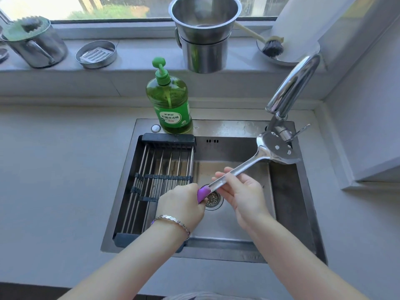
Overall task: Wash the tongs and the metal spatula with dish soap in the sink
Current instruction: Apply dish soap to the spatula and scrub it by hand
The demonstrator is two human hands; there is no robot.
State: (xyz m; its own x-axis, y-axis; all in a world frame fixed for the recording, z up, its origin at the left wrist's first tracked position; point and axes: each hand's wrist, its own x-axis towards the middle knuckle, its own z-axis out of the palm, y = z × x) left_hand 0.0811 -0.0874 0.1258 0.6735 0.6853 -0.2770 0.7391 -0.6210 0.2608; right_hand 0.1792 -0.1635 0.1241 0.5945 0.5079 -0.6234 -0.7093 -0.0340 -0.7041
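Long perforated steel spatula: stiff, probably slick; our left hand grips purple handle, right hand fingers pinch shaft.

A: You have a bracelet on your left wrist: flat, silver-coloured links, close against the wrist.
B: And a small purple bit shows at its outer edge, at the side of your wrist.
A: Your left hand and right hand are bare, and so are both your forearms down to the lower edge.
B: Between your arms, at the very bottom, a strip of grey cloth shows; it is too blurred to tell you more.
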